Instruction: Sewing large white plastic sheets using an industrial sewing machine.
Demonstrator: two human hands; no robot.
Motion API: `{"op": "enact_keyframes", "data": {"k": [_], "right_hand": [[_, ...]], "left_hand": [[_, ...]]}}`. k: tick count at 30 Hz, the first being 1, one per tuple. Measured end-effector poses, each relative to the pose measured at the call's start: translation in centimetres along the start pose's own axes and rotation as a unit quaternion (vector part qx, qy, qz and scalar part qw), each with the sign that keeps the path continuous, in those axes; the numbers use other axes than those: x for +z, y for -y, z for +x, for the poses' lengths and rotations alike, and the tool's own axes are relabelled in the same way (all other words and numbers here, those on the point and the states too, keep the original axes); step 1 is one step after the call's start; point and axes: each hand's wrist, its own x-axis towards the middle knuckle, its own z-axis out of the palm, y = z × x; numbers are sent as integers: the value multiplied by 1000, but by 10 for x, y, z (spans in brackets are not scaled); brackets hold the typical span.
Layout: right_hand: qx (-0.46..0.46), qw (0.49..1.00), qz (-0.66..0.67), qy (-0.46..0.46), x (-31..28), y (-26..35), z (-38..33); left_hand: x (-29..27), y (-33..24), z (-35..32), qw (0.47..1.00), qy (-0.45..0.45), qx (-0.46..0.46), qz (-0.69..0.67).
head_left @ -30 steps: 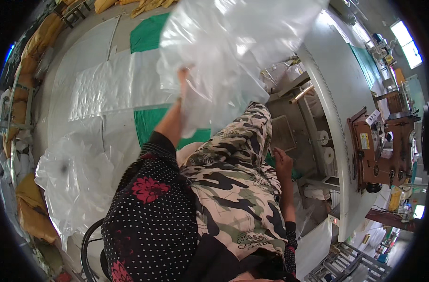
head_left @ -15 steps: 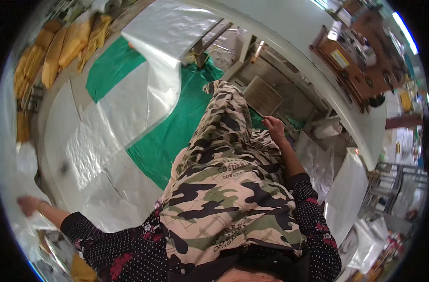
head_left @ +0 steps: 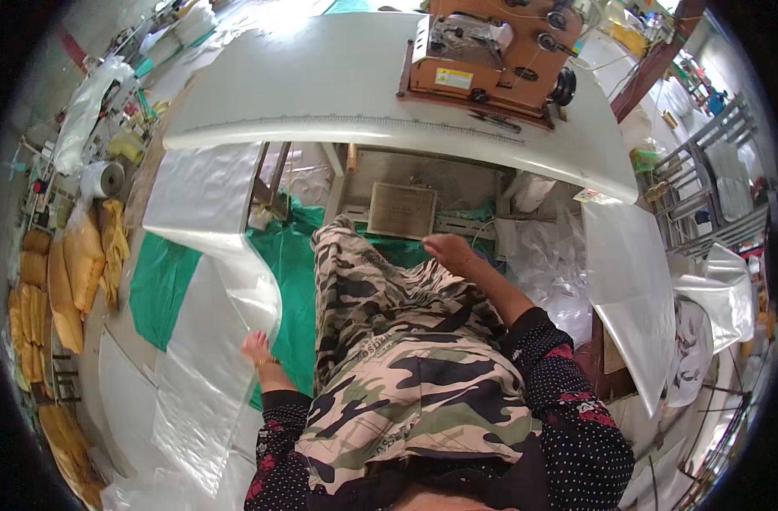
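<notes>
My left hand (head_left: 257, 347) is beside the right edge of a long clear plastic sheet (head_left: 203, 341). Its fingers look loosely apart, and I see nothing held in them; whether they touch the sheet is unclear. Over my lap, my right hand (head_left: 450, 254) has its fingers curled together, and anything inside them is too small to make out. A camouflage-print apron (head_left: 423, 383) covers my lap and knees. The plastic sheet hangs from the left end of a white table (head_left: 295, 85) and runs down over green sheeting (head_left: 295, 281).
A brown sewing machine (head_left: 491, 64) stands on the table, whose front edge carries a ruler strip. Under it are a foot pedal plate (head_left: 402, 209) and crumpled clear plastic (head_left: 546, 255). Yellow bundles (head_left: 80, 264) lie at far left; a metal rack (head_left: 704, 183) stands right.
My view has swung up and to the right, bringing the table and machine into the middle. My left hand has come in from the far left to the plastic sheet. My right hand stays over my lap.
</notes>
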Motion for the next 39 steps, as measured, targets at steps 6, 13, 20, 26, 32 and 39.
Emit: {"op": "enact_keyframes", "data": {"k": [6,13,20,26,32,39], "right_hand": [[-107,883,-178,-422,-138,31,34],[53,793,-21,-607,-237,-28,29],[175,811,38,-557,-269,-56,9],[210,830,-69,-512,-269,-46,12],[198,832,-60,-514,-267,-44,12],[198,826,-45,-526,-268,-38,8]], "left_hand": [[240,-55,-73,969,140,129,157],[374,-117,-169,907,301,248,161],[518,-123,-268,830,462,279,143],[649,-94,-314,799,505,308,103],[715,-74,-325,802,539,246,79],[695,-73,-317,818,517,244,55]]}}
